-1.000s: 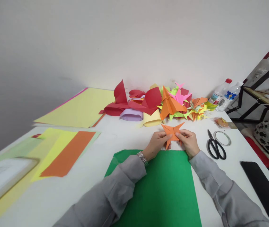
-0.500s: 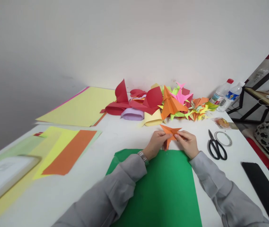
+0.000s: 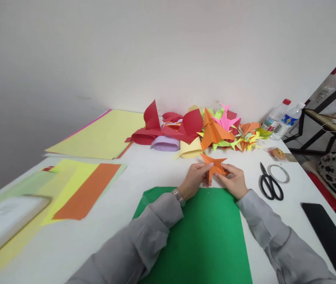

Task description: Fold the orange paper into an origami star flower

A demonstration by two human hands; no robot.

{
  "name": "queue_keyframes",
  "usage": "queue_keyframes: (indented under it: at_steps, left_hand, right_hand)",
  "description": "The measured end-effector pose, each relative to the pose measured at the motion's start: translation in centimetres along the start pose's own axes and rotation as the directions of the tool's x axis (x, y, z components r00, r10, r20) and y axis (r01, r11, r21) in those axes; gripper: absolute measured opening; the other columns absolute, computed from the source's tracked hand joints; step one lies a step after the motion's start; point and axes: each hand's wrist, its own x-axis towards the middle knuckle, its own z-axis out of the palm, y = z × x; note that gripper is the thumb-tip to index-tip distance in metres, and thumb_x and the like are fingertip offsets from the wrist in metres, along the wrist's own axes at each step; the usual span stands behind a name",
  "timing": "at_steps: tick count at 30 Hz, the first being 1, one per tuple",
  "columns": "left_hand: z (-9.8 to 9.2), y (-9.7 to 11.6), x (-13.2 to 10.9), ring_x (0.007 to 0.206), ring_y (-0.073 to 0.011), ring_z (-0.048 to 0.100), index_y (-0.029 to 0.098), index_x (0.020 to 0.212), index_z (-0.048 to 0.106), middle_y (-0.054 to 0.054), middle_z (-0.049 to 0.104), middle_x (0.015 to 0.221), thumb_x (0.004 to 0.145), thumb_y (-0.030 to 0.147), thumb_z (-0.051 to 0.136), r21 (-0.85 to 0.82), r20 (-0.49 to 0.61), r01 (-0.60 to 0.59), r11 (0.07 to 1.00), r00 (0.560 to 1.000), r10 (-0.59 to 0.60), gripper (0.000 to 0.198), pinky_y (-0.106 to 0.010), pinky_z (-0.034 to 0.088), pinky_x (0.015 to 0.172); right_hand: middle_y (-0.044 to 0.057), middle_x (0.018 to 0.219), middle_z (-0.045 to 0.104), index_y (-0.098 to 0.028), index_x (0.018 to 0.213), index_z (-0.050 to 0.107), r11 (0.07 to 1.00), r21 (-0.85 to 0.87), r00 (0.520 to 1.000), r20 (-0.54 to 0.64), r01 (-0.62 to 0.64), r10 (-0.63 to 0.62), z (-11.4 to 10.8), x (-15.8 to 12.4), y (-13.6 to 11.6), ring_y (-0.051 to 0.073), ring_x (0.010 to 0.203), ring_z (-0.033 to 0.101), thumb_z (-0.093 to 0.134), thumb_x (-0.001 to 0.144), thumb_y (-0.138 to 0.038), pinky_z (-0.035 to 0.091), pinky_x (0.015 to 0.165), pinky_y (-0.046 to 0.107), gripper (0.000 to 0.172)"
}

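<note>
Between my two hands is a folded orange paper star (image 3: 215, 167) with pointed tips, held just past the far edge of a green sheet (image 3: 203, 236). My left hand (image 3: 195, 178), a metal watch on its wrist, pinches the star's left side with the thumb on top. My right hand (image 3: 235, 182) grips the right side, fingers behind the paper and thumb in front at its lower edge. Behind the hands lies a heap of folded paper pieces, with a large orange folded piece (image 3: 215, 130) and a pink one (image 3: 226, 120) on top.
Black-handled scissors (image 3: 270, 183) and a tape roll (image 3: 279, 173) lie to the right, near a black slab (image 3: 327, 236). Two bottles (image 3: 286, 118) stand at the back right. Coloured sheets (image 3: 88, 191) and a white box (image 3: 8, 221) are on the left. Red paper shapes (image 3: 147, 134) sit by the wall.
My right thumb has slid down from the star's middle to its lower right edge. The left thumb has shifted up slightly, and the star is turned a little in my fingers.
</note>
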Motion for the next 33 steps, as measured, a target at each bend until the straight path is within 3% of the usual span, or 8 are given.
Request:
queue_keyframes:
  at_steps: [5, 10, 15, 19, 23, 29, 33]
  left_hand:
    - [0.05, 0.11, 0.09, 0.047, -0.0104, 0.053, 0.013, 0.072, 0.058, -0.001, 0.061, 0.058, 0.068, 0.040, 0.068, -0.125, -0.010, -0.056, 0.991, 0.998, 0.055, 0.030, -0.023, 0.044, 0.046]
    - [-0.10, -0.02, 0.34, 0.050, -0.0109, 0.054, 0.010, 0.069, 0.063, -0.004, 0.064, 0.063, 0.062, 0.028, 0.072, -0.160, 0.003, -0.062, 0.985, 0.998, 0.063, 0.021, -0.024, 0.043, 0.047]
    - [-0.13, 0.35, 0.11, 0.061, -0.0139, 0.059, 0.010, 0.074, 0.065, -0.007, 0.067, 0.073, 0.067, 0.032, 0.070, -0.189, -0.007, -0.051, 0.981, 0.999, 0.051, 0.023, -0.026, 0.047, 0.054]
    - [-0.16, 0.51, -0.24, 0.075, -0.0176, 0.063, 0.011, 0.085, 0.067, -0.009, 0.069, 0.083, 0.066, 0.032, 0.073, -0.156, 0.017, -0.062, 0.986, 0.998, 0.065, 0.029, -0.026, 0.050, 0.058]
    - [-0.19, 0.05, -0.17, 0.072, -0.0162, 0.063, 0.011, 0.086, 0.069, -0.008, 0.070, 0.080, 0.062, 0.028, 0.077, -0.087, -0.012, -0.068, 0.994, 0.998, 0.067, 0.030, -0.024, 0.049, 0.058]
    - [-0.19, -0.01, -0.03, 0.083, -0.0198, 0.065, 0.010, 0.091, 0.069, -0.012, 0.071, 0.095, 0.063, 0.026, 0.077, -0.198, -0.014, -0.078, 0.977, 0.997, 0.077, 0.033, -0.031, 0.053, 0.070]
    - [-0.27, -0.24, 0.21, 0.085, -0.0199, 0.065, 0.010, 0.089, 0.069, -0.010, 0.071, 0.092, 0.059, 0.019, 0.079, -0.277, 0.009, -0.106, 0.955, 0.994, 0.113, 0.033, -0.035, 0.050, 0.082]
  right_hand:
    - [0.008, 0.092, 0.072, -0.019, 0.098, 0.071, 0.992, 0.095, 0.996, 0.050, -0.080, 0.076, -0.07, 0.00, -0.01, 0.022, 0.077, 0.065, 0.073, 0.069, -0.036, 0.052, 0.074, 0.036, 0.034]
    - [0.007, 0.081, 0.071, -0.021, 0.097, 0.072, 1.000, 0.021, 0.996, 0.091, 0.009, -0.011, -0.12, -0.05, -0.36, 0.020, 0.071, 0.063, 0.072, 0.071, -0.035, 0.050, 0.068, 0.033, 0.030]
    - [0.006, 0.082, 0.070, -0.021, 0.101, 0.070, 0.998, -0.029, 0.995, 0.084, 0.054, -0.052, -0.26, -0.14, -0.29, 0.018, 0.068, 0.060, 0.064, 0.078, -0.036, 0.048, 0.065, 0.031, 0.028]
    - [0.006, 0.081, 0.069, -0.020, 0.096, 0.070, 0.999, 0.036, 0.995, 0.095, -0.004, 0.001, -0.52, -0.13, -0.30, 0.018, 0.066, 0.059, 0.055, 0.085, -0.039, 0.048, 0.063, 0.030, 0.026]
    - [0.006, 0.080, 0.069, -0.020, 0.090, 0.070, 0.996, 0.087, 0.990, 0.142, -0.012, -0.001, -0.58, -0.13, -0.36, 0.018, 0.069, 0.061, 0.050, 0.088, -0.039, 0.049, 0.066, 0.031, 0.028]
    - [0.005, 0.087, 0.069, -0.020, 0.107, 0.063, 0.999, 0.049, 1.000, 0.009, 0.002, -0.003, -0.11, -0.30, 0.11, 0.017, 0.070, 0.061, 0.063, 0.079, -0.035, 0.051, 0.068, 0.031, 0.032]
    - [0.005, 0.084, 0.067, -0.020, 0.091, 0.064, 0.994, 0.008, 0.994, -0.017, 0.105, -0.105, -0.01, -0.16, 0.36, 0.018, 0.076, 0.061, 0.062, 0.080, -0.026, 0.050, 0.069, 0.032, 0.012]
